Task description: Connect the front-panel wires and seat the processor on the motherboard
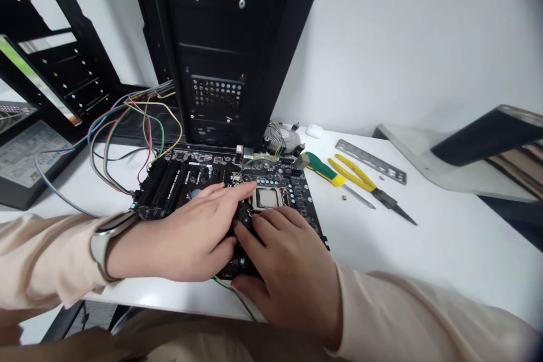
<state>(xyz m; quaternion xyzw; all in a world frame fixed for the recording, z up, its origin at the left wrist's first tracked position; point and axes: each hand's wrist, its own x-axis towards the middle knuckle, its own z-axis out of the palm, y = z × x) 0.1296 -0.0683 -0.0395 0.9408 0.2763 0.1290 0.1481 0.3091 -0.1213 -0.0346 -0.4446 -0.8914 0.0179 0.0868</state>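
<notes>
A black motherboard [314, 216] lies on the white table, with a square CPU [267, 198] seated in its metal-framed socket. My left hand [190, 232] rests across the board, fingers stretched out, the index fingertip by the socket's upper left corner. From the right, my right hand [292, 266] reaches over the board's front part. Its fingers bend down close to the socket's lower edge, while the thumb stays apart near the board's front edge. Nothing held shows between the fingers of either hand. The board beneath both palms is hidden.
Behind the board stands a black computer case [216, 51]. Coloured wires [123, 124] loop at left near a power supply [34, 158]. A cooling fan [282, 138], a green-yellow screwdriver [324, 168], yellow-handled pliers [360, 175] and a metal I/O plate [371, 161] lie beyond and to the right.
</notes>
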